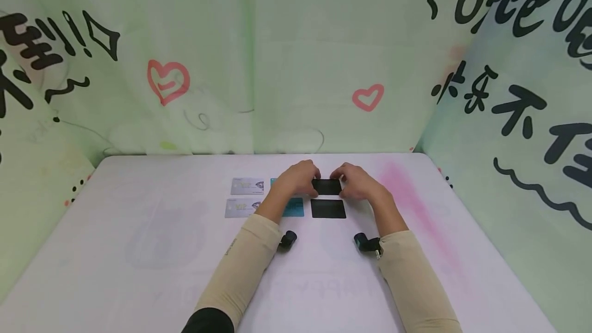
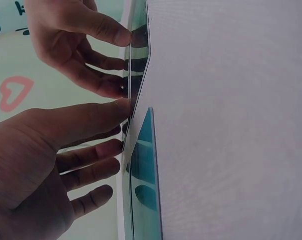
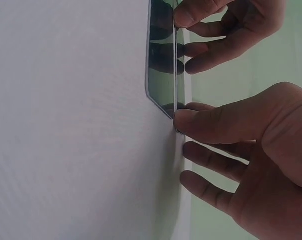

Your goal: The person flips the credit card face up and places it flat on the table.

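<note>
My left hand (image 1: pixel 298 178) is hiding nearly all of the far teal card (image 1: pixel 273 181), and the same arm is covering part of the near teal card (image 1: pixel 293 207) and a corner of the near silver card (image 1: pixel 241 208). I am not making out whether the far black card (image 1: pixel 326 187) is lying flat or sitting slightly raised. The left wrist view is cutting off a teal card at 6 o'clock, and the lettering (image 1: pixel 520 107) is running out of the head view.

I am counting six cards, two per colour, on one surface (image 1: pixel 162 281). Taking the far black card as the dial's centre, 12 being toward the wall (image 1: pixel 314 30), the near black card (image 1: pixel 328 208) is lying at 6, the teal pair at 9 and 8, and the far silver card (image 1: pixel 245 186) farther out at 9. Two pink hearts (image 1: pixel 368 97) are showing at 10 and 1.

Both hands are pinching the far black card by its ends: left at 9, right hand (image 1: pixel 361 183) at 3.
</note>
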